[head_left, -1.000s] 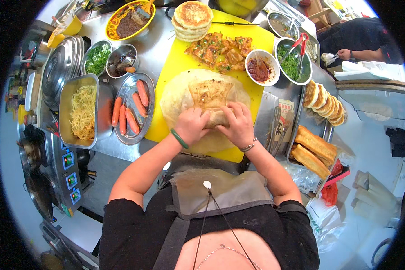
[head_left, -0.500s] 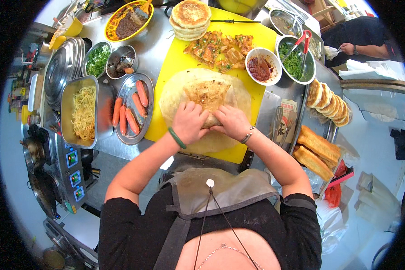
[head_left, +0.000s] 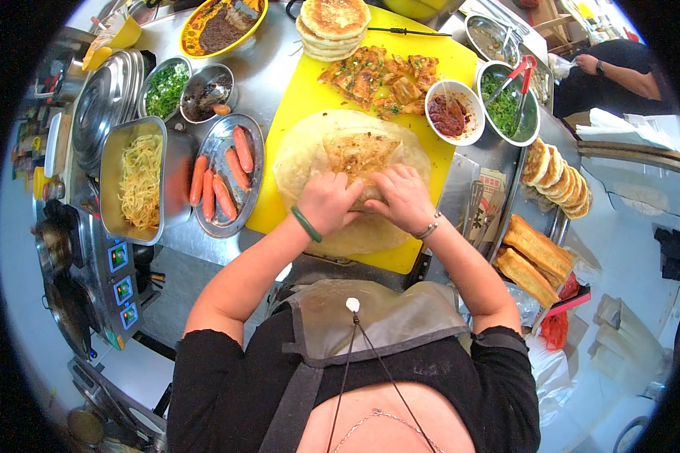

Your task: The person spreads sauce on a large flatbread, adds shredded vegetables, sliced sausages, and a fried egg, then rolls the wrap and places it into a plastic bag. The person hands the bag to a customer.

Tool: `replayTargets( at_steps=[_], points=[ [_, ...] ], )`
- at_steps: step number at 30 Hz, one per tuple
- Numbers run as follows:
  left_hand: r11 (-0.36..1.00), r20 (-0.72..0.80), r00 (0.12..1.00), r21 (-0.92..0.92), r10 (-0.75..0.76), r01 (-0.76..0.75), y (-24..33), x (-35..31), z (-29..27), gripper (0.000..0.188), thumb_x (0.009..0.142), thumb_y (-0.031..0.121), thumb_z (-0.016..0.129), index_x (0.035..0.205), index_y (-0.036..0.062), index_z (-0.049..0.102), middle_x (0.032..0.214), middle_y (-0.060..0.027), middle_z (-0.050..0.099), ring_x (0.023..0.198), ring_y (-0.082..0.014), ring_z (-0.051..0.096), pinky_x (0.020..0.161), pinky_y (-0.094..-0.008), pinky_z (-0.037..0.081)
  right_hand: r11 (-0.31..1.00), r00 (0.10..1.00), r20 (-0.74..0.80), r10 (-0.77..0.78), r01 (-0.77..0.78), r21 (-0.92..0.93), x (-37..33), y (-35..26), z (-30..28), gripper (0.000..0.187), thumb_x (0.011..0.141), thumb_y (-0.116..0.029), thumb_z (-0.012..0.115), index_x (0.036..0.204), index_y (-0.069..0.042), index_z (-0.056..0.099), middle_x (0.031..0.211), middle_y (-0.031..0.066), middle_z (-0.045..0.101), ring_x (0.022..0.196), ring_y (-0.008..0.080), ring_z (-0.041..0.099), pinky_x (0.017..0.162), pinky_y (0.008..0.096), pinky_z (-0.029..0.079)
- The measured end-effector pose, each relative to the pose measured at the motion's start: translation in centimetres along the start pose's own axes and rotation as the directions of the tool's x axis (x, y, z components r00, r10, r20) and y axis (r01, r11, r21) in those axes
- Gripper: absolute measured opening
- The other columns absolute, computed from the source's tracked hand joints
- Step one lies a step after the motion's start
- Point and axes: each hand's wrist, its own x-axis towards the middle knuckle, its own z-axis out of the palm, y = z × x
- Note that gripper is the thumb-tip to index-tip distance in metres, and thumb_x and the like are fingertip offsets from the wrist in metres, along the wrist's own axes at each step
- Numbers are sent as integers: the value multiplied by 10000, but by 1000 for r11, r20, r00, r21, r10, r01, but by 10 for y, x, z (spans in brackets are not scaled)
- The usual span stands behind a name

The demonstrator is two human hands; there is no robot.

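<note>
A large thin flatbread (head_left: 298, 158) lies spread on the yellow cutting board (head_left: 298, 98) before me. Its near side is folded up over a browned, crisp-looking sheet (head_left: 359, 153). My left hand (head_left: 329, 202) and my right hand (head_left: 403, 198) grip that fold side by side, fingers curled over it and thumbs almost meeting at the near edge. Whatever lies inside the fold is hidden by bread and fingers. Beyond the flatbread are browned, saucy pieces of food (head_left: 381, 75) flecked with green, and a stack of round flatbreads (head_left: 334, 23).
Left of the board stand an oval plate of sausages (head_left: 240, 217), a metal pan of noodles (head_left: 140, 174) and a bowl of chopped scallions (head_left: 166, 87). To the right are a red sauce bowl (head_left: 447, 113), greens with tongs (head_left: 514, 102) and fried dough sticks (head_left: 533, 249). Another person's arm (head_left: 627, 79) shows far right.
My right hand has shifted a little, its fingers spreading slightly over the fold. Both hands still hold the flatbread. The whole view has moved slightly.
</note>
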Motion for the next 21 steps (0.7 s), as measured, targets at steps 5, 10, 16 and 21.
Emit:
replayTargets(
  at_steps=[5, 10, 16, 21],
  points=[
    [1000, 42, 999, -21, -4, 4, -5, 7, -3, 449, 630, 362, 820, 930, 132, 578, 783, -101, 600, 732, -300, 614, 634, -433, 477, 982, 930, -328, 166, -186, -32, -14, -17, 15, 362, 761, -297, 743, 1015, -75, 613, 1041, 138, 592, 1018, 324, 553, 829, 441, 473],
    [1000, 99, 995, -22, -5, 7, -6, 12, -7, 435, 640, 372, 816, 919, 135, 583, 781, -109, 612, 740, -306, 621, 647, -438, 485, 992, 966, -226, 125, -121, 33, -9, 0, 29, 257, 769, -298, 739, 816, -84, 605, 798, 115, 560, 823, 311, 592, 682, 421, 498],
    [997, 45, 999, 70, -20, 17, 4, 13, -16, 501, 614, 384, 816, 978, 124, 589, 858, -101, 573, 793, -288, 576, 681, -425, 450, 986, 982, -130, 139, -125, 110, -6, 10, 28, 254, 803, -328, 727, 784, -98, 619, 703, 109, 573, 676, 319, 613, 587, 425, 505],
    [984, -51, 998, 174, -34, 43, 21, 8, -11, 611, 584, 359, 824, 1088, 105, 589, 941, -96, 537, 821, -281, 549, 697, -409, 433, 964, 967, -140, 211, -183, 191, -2, 12, 30, 273, 819, -351, 722, 899, -100, 652, 742, 115, 612, 700, 333, 635, 607, 427, 518]
  ],
)
